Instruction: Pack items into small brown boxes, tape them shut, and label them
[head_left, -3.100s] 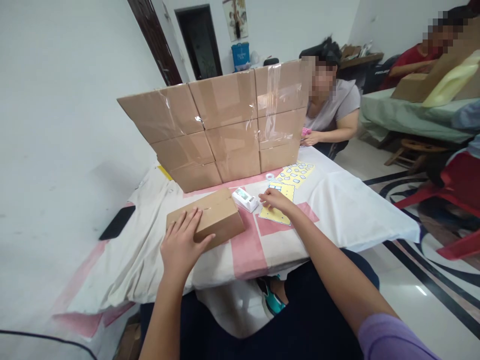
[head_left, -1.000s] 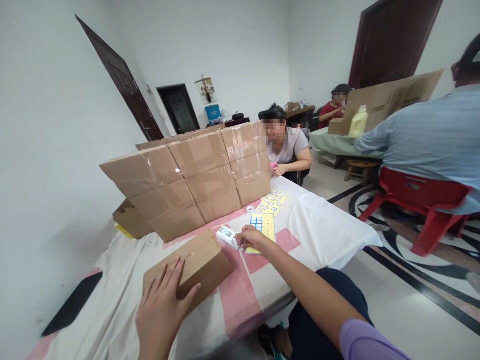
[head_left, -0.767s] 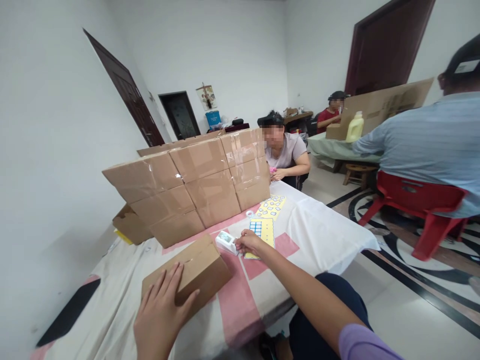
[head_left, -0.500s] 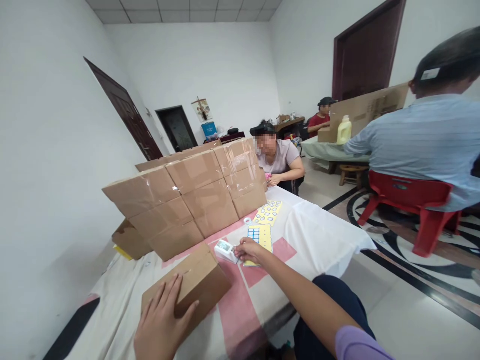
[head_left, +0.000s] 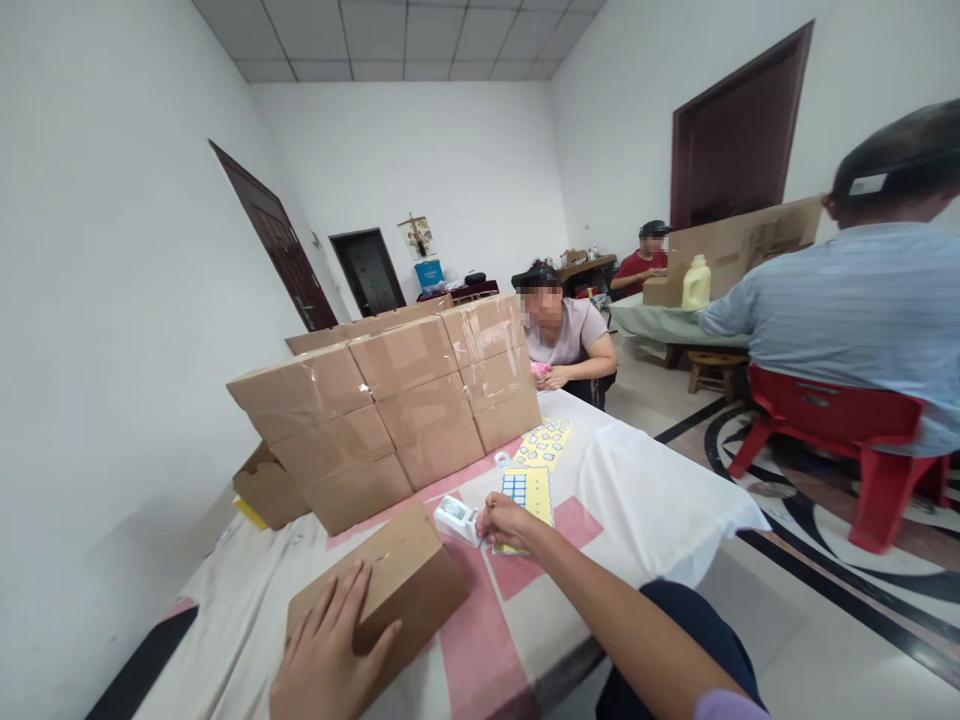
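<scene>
My left hand [head_left: 330,640] lies on a closed cardboard box [head_left: 409,560], palm and fingers over its near side and top, the thumb spread away. My right hand [head_left: 504,522] has its fingers pinched together at the right end of a small white plastic case [head_left: 456,518] with a clear window. What sits between those fingertips is too small to make out. Partly under my right hand lies a yellow sheet [head_left: 538,492] with a blue grid. A white ring like a tape roll [head_left: 502,459] and a second yellow sheet with drawn shapes [head_left: 547,440] are behind it.
A wall of taped cardboard boxes [head_left: 390,410] stands across the table's far left. Another person [head_left: 574,345] crouches behind the table with something pink in hand. At right, a person in light blue [head_left: 870,310] sits on a red chair [head_left: 832,410]. A white cloth [head_left: 637,470] covers the table.
The view has tilted up slightly, so the scene sits lower. My right hand stays at the case's end, its fingers shifting slightly. My left hand keeps its place on the box.
</scene>
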